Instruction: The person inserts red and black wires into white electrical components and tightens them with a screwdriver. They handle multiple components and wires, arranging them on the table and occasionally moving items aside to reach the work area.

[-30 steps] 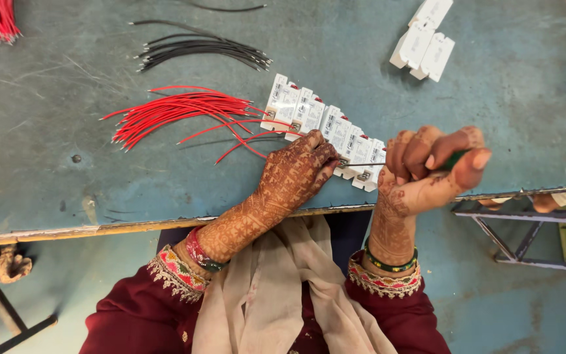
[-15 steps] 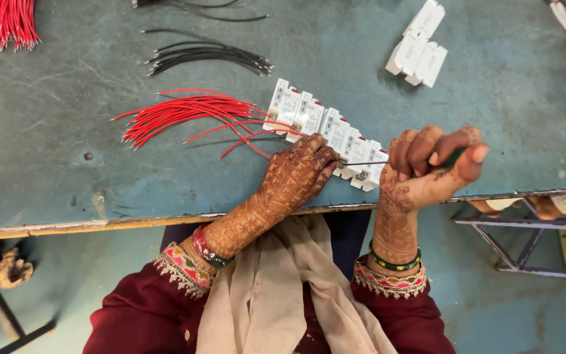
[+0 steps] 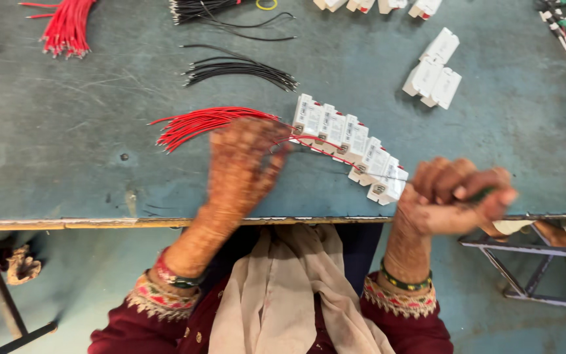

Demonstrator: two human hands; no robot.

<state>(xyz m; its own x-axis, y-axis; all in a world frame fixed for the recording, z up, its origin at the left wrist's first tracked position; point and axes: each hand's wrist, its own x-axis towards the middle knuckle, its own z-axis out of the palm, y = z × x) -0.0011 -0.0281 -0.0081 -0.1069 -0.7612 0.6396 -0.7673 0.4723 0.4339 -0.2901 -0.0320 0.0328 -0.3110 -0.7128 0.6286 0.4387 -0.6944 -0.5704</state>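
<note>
The left hand (image 3: 244,164) is blurred over the near end of the bundle of red wires (image 3: 207,123), its fingers (image 3: 271,152) spread and pointing away from the body toward the row of white switch modules (image 3: 352,147). Whether those fingers pinch a wire I cannot tell; the blur hides the tips. The row starts just beyond and to the right of the fingertips, and its long axis runs diagonally, from the far left end beside the wires down to the near right end, which sits next to the right hand (image 3: 456,200). That hand is curled into a closed fist at the counter (image 3: 67,177) edge, gripping a thin green-handled tool (image 3: 486,194) whose tip appears to aim toward the nearest module. So the right hand is closer to the near end of the row and the left hand closer to the far end.

The modules are small white blocks packed side by side, each with a grey printed face, and thin red leads trail along their front. The red bundle fans out leftward from the fingers.
</note>
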